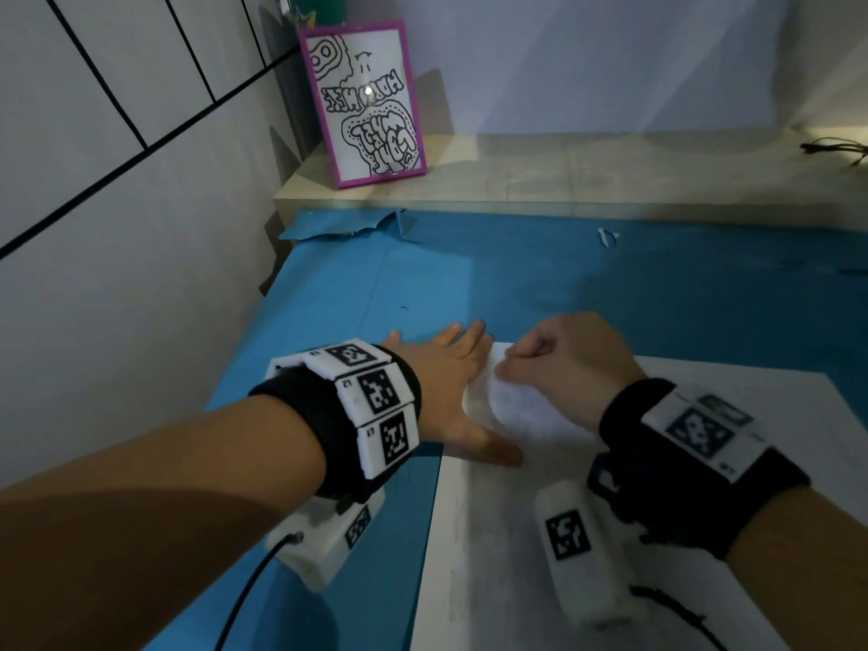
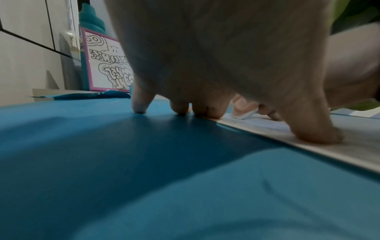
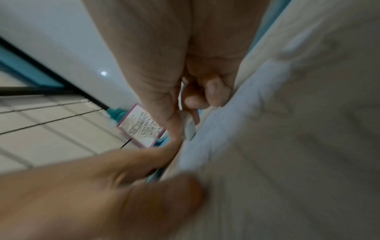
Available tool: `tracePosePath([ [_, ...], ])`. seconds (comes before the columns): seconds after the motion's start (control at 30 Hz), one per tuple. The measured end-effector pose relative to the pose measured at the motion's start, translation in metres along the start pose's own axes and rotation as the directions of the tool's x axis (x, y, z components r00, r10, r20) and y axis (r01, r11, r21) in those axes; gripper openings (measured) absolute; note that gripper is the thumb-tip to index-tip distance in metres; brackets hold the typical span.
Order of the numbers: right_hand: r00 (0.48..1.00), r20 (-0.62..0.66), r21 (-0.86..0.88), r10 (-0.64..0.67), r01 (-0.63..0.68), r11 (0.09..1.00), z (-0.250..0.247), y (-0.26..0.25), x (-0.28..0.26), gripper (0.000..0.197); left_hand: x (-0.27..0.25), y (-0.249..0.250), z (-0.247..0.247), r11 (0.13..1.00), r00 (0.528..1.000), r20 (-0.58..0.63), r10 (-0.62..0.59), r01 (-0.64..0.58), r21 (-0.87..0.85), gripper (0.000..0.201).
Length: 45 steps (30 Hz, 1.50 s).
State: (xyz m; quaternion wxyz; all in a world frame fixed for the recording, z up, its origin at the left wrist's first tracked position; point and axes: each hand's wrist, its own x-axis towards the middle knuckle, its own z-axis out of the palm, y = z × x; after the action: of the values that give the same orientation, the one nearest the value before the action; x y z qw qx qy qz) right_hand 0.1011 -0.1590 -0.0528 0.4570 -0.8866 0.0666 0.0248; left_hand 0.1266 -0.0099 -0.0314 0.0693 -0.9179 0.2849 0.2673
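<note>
Though knuckles hide it in the head view, both wrist views show a small white piece [image 2: 245,114], too blurred to identify, pinched between thumb and curled fingers of the right hand [image 1: 573,368]. It touches a paper sheet [image 1: 526,411] at the far left corner of the white board [image 1: 493,533]. The left hand [image 1: 446,382] lies flat just beside, thumb on the board's left edge, straight fingers on the blue cover [image 1: 329,321]. Beyond the board, a pink-framed drawing [image 1: 364,103] leans on a pale ledge [image 1: 563,180].
</note>
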Motion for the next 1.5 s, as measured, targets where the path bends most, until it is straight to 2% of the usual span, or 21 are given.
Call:
tracePosePath([
  [0.07,0.996,0.088,0.040,-0.012,0.008,0.999,0.010,-0.003,-0.008,0.021,0.000,0.001,-0.002,1.000,1.000,-0.004,0.001,-0.001,0.018,0.118],
  [0.23,1.000,0.017,0.098,0.009,-0.011,0.995,0.009,0.004,-0.007,0.020,-0.003,-0.013,-0.008,0.998,0.997,0.059,0.049,-0.047,-0.028,0.122],
  [0.37,0.998,0.065,0.024,-0.013,0.012,1.000,0.010,-0.002,-0.004,0.014,-0.002,-0.027,0.002,0.998,0.996,0.072,0.061,-0.062,0.014,0.124],
  [0.47,1.000,-0.001,-0.003,-0.018,0.018,1.000,0.009,-0.008,0.004,0.011,0.004,-0.028,0.002,0.998,0.998,0.055,0.043,-0.045,0.046,0.127],
  [0.53,0.996,0.056,0.001,-0.071,0.071,0.997,0.015,-0.011,-0.002,0.017,0.006,-0.027,0.001,0.999,0.998,0.043,0.049,-0.050,0.017,0.130],
  [0.6,0.991,0.104,0.021,-0.083,0.082,0.996,0.016,-0.011,-0.003,0.015,0.006,-0.027,0.001,0.998,0.998,0.036,0.056,-0.056,0.012,0.130],
  [0.7,0.997,0.016,-0.057,-0.078,0.079,0.995,0.011,-0.011,0.008,0.011,0.008,-0.029,0.002,0.998,0.998,0.033,0.059,-0.060,0.021,0.130],
  [0.73,0.996,0.021,-0.054,-0.088,0.089,0.995,0.012,-0.012,0.009,0.013,0.008,-0.029,0.001,0.998,0.998,0.032,0.059,-0.060,0.011,0.130],
  [0.83,0.985,0.141,-0.018,-0.102,0.105,0.994,0.016,-0.016,0.005,0.022,0.008,-0.029,0.000,0.998,0.998,0.031,0.056,-0.056,-0.006,0.129],
  [0.97,0.996,0.033,-0.096,-0.080,0.083,0.992,0.009,-0.015,0.010,0.025,0.008,-0.027,0.001,0.998,0.998,0.030,0.056,-0.057,0.023,0.129],
  [1.07,0.983,0.161,-0.016,-0.084,0.088,0.996,0.015,-0.017,0.003,0.016,0.008,-0.028,0.000,0.998,0.998,0.027,0.055,-0.055,0.005,0.127],
  [1.1,0.983,0.164,-0.013,-0.080,0.083,0.996,0.014,-0.017,0.002,0.017,0.008,-0.028,0.001,0.998,0.998,0.025,0.057,-0.058,0.006,0.128],
  [1.2,0.994,0.057,-0.073,-0.093,0.097,0.993,0.013,-0.016,0.007,0.025,0.008,-0.027,0.001,0.998,0.998,0.029,0.057,-0.057,0.010,0.128],
  [1.33,0.980,0.181,-0.082,-0.078,0.094,0.992,0.011,-0.020,0.003,0.019,0.007,-0.027,0.000,0.998,0.998,0.031,0.056,-0.056,0.001,0.127],
  [1.43,0.993,0.079,-0.140,-0.083,0.093,0.986,0.003,-0.017,0.005,0.025,0.008,-0.028,0.001,0.998,0.998,0.033,0.050,-0.051,0.027,0.130],
  [1.5,0.988,0.127,-0.116,-0.085,0.099,0.988,0.006,-0.017,-0.001,0.024,0.008,-0.028,0.001,0.999,0.998,0.032,0.051,-0.052,0.014,0.131],
])
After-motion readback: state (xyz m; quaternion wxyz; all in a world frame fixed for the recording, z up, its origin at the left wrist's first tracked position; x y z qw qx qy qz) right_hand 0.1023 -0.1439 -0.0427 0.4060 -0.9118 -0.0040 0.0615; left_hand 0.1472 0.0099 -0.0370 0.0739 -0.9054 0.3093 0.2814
